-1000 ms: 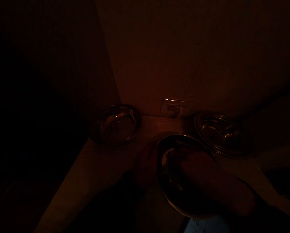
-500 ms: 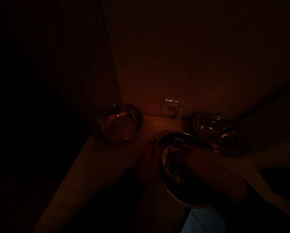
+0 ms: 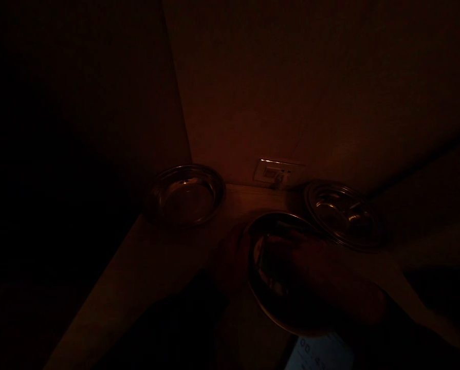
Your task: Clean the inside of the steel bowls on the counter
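Observation:
The scene is very dark. A steel bowl (image 3: 264, 226) is tilted toward me at the centre, above a wooden counter (image 3: 152, 267). My left hand (image 3: 230, 259) is closed on the bowl's left rim. My right hand (image 3: 314, 272) lies inside the bowl over its bottom; its fingers are too dim to make out. Whether it holds anything cannot be seen.
A second steel bowl (image 3: 187, 195) rests on the counter at the back left. A steel dish (image 3: 341, 213) with something inside sits at the back right. A wall socket (image 3: 278, 172) is on the wall behind. A pale lit screen (image 3: 318, 354) shows at the bottom edge.
The held bowl and my right hand shifted slightly within the picture; my right hand moved a little inside the bowl. The other dishes stayed put.

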A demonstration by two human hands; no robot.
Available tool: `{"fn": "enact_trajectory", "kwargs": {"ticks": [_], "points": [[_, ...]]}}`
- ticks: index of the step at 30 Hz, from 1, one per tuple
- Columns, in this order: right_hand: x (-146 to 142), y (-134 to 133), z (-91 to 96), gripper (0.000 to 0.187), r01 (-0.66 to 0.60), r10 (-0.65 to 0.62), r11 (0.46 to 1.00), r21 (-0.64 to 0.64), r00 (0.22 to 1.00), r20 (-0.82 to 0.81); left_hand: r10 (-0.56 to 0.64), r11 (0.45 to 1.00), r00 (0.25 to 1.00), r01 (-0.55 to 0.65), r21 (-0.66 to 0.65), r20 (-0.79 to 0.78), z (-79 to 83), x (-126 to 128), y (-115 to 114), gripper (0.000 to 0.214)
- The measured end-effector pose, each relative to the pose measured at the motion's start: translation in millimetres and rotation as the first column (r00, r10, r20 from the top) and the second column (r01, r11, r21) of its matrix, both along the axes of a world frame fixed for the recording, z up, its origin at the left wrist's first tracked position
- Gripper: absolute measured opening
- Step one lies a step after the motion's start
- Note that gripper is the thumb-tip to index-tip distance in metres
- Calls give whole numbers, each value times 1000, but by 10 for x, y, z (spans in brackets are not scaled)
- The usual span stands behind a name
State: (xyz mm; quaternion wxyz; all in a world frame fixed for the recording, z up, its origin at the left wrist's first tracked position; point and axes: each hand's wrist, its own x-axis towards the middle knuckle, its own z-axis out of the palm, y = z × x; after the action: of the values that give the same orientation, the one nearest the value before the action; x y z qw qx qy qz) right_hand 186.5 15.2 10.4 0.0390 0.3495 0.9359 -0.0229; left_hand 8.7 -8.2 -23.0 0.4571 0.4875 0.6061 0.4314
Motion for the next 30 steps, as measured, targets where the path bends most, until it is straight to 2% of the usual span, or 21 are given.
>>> {"fn": "enact_trajectory", "kwargs": {"ticks": [5, 12, 16, 21, 26, 30], "points": [[-102, -52, 36, 27, -47, 47, 999, 1, 998, 40, 36, 999, 999, -36, -24, -12, 10, 24, -11, 36], [-63, 16, 32, 32, 30, -35, 998, 48, 995, 96, 7, 1000, 1000, -7, 7, -9, -1, 21, -16, 37], [-43, 25, 20, 32, -30, 26, 999, 40, 996, 88, 56, 998, 998, -57, -32, -42, 8, 30, -24, 38], [-7, 64, 32, 37, -13, 10, 999, 35, 995, 99, 43, 999, 997, -44, -11, -58, 24, 45, -18, 38], [-76, 46, 40, 27, -70, 69, 997, 16, 996, 59, 61, 998, 996, -63, -26, -65, 11, 48, -12, 38], [8, 123, 27, 34, -57, 56, 998, 15, 996, 64, 39, 999, 997, -39, 6, -63, 10, 37, -19, 37]]}}
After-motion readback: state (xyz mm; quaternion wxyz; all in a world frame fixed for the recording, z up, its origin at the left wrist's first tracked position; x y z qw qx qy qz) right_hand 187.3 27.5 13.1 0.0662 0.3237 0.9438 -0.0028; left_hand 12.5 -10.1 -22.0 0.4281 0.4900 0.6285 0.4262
